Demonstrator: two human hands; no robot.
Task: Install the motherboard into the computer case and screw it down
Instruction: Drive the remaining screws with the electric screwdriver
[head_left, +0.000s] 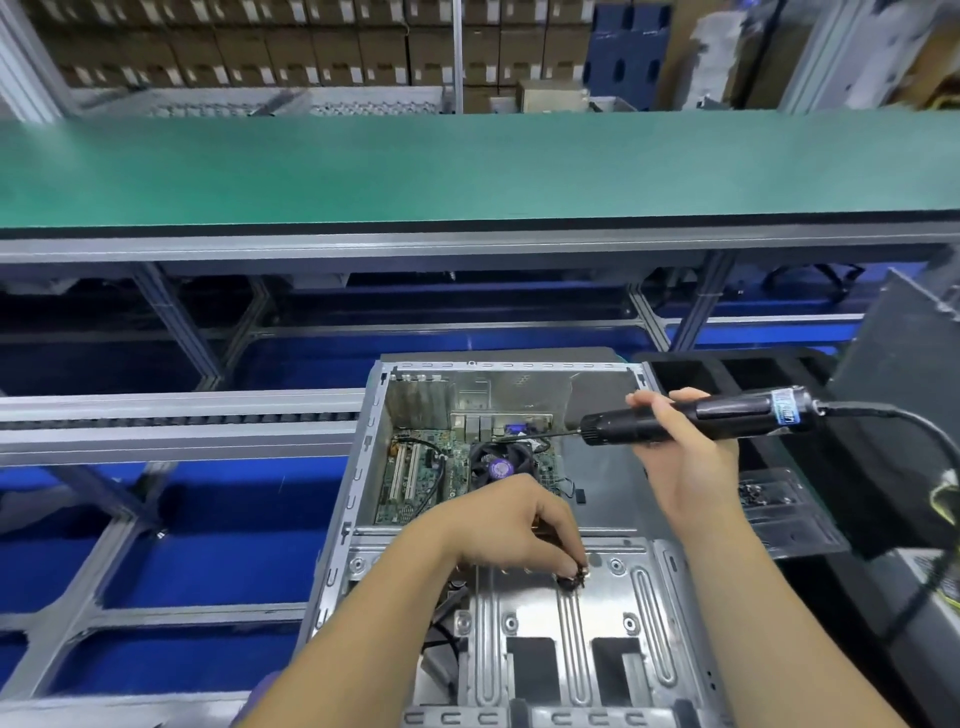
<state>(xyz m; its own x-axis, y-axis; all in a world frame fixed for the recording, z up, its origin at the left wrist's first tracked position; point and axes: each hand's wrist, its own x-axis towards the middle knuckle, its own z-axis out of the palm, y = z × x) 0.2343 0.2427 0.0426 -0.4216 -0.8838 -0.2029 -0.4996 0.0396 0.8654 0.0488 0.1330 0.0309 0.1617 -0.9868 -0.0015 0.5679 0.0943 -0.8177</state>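
Observation:
The open metal computer case (363, 467) lies on its side in front of me. Inside it sits the green motherboard (441, 467) with a black CPU fan (498, 464). My left hand (514, 525) reaches over the case's drive bracket (571, 623) and pinches a few small dark screws (574, 578) at its fingertips. My right hand (685, 457) grips a black corded electric screwdriver (696, 415) held nearly level above the case. Its thin bit (545, 433) points left over the motherboard's far right part.
A black foam tray (727, 374) lies right of the case, with a clear plastic tray (779, 504) holding small parts. The screwdriver's cable (930, 441) loops down on the right. A green conveyor belt (467, 171) runs across behind. Aluminium frame rails (182, 421) lie to the left.

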